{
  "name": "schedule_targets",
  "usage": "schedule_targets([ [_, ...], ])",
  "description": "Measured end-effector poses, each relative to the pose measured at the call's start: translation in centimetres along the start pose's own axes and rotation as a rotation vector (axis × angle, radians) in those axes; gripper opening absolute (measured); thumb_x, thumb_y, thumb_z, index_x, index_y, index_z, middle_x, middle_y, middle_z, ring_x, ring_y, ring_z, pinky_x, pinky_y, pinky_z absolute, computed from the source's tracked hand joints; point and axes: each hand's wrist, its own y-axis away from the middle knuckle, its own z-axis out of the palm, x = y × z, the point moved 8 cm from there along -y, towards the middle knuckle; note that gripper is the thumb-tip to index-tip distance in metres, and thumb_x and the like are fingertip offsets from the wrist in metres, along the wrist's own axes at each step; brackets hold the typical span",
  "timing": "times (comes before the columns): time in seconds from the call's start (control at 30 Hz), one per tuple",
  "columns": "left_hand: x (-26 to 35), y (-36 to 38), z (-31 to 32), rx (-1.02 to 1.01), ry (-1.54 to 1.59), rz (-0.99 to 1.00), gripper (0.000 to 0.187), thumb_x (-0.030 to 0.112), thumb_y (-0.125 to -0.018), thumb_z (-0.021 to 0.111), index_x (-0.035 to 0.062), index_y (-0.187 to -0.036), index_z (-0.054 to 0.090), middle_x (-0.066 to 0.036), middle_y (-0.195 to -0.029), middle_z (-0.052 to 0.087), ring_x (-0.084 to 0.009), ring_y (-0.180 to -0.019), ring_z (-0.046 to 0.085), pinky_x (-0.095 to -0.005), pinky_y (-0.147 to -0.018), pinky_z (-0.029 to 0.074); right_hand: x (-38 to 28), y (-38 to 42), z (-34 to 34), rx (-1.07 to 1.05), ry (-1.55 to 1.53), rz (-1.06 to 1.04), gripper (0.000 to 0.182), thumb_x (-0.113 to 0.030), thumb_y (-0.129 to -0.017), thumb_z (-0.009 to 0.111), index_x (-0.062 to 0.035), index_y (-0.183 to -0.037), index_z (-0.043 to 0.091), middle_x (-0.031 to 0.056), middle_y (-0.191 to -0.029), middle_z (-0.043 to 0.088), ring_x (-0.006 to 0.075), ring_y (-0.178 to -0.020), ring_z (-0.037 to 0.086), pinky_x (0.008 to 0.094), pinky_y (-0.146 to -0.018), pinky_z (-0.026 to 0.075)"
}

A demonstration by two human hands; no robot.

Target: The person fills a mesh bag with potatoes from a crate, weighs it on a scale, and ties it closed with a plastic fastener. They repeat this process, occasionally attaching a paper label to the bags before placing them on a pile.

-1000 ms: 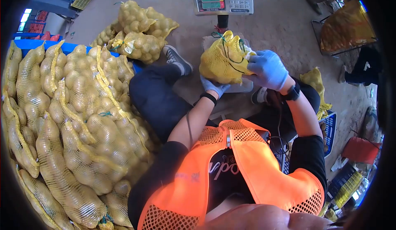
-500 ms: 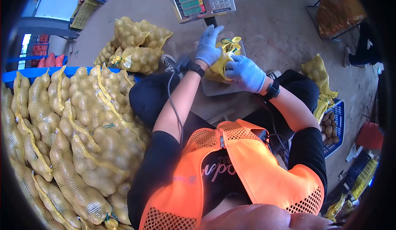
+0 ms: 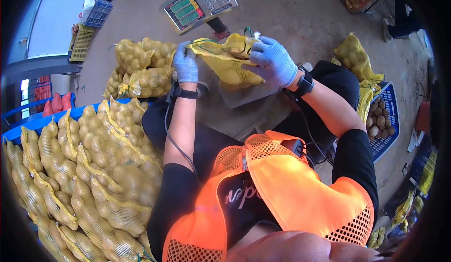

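Note:
A yellow mesh bag [image 3: 232, 69] with potatoes in it is over the platform [image 3: 249, 96] of an electronic scale. My left hand [image 3: 186, 65], in a bluish glove, pinches the bag's upper left corner and pulls the mesh out sideways. On the other side my right hand [image 3: 273, 61], gloved alike, has its fingers closed on the bag's top edge. A green tie sticks up beside those right fingers. Beyond the bag stands the scale's display and keypad [image 3: 199, 4], its green digits lit.
Filled mesh bags [image 3: 94, 168] are heaped at my left by a blue edge. More full bags [image 3: 143, 65] lie left of the scale. To my right are another filled bag [image 3: 354, 57] and a blue crate [image 3: 390, 135] of potatoes. A person's leg [image 3: 406, 15] shows at upper right.
My hands have moved apart, the left one going left, and the bag's top is now stretched between them. The view has shifted, with the scale display now farther left.

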Motion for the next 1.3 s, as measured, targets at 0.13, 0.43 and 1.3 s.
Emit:
schedule_targets([
  [0.13, -0.7, 0.2, -1.0, 0.006, -0.330, 0.077, 0.012, -0.001, -0.082, 0.054, 0.0007, -0.093, 0.059, -0.003, -0.086, 0.057, -0.0098, -0.076, 0.051, -0.0246, -0.069, 0.045, 2.6, 0.7, 1.6, -0.009, -0.020, 0.180, 0.020, -0.020, -0.062, 0.071, -0.0066, -0.068, 0.058, 0.0083, -0.072, 0.054, 0.0297, -0.074, 0.054, 0.0377, -0.068, 0.046],
  [0.43, 0.9, 0.0, -1.4, -0.043, -0.224, 0.114, 0.014, -0.001, -0.086, 0.052, 0.0016, -0.098, 0.058, -0.003, -0.093, 0.058, -0.0091, -0.082, 0.054, -0.0221, -0.070, 0.047, 1.9, -1.1, 0.8, 0.019, 0.030, 0.069, 0.029, -0.022, -0.063, 0.073, -0.0070, -0.061, 0.048, 0.0083, -0.068, 0.048, 0.0297, -0.068, 0.049, 0.0363, -0.063, 0.044],
  [1.3, 3.8, 0.0, -5.3, 0.170, -0.155, -0.247, 0.071, 0.022, -0.075, 0.072, 0.0012, -0.126, 0.029, -0.016, -0.115, 0.043, -0.0214, -0.104, 0.046, -0.0293, -0.089, 0.039, 9.4, -0.5, -2.0, 0.561, -0.252, 0.775, 0.055, -0.027, -0.069, 0.076, -0.0035, -0.110, 0.049, 0.0076, -0.098, 0.054, 0.0150, -0.083, 0.053, 0.0279, -0.071, 0.045],
])
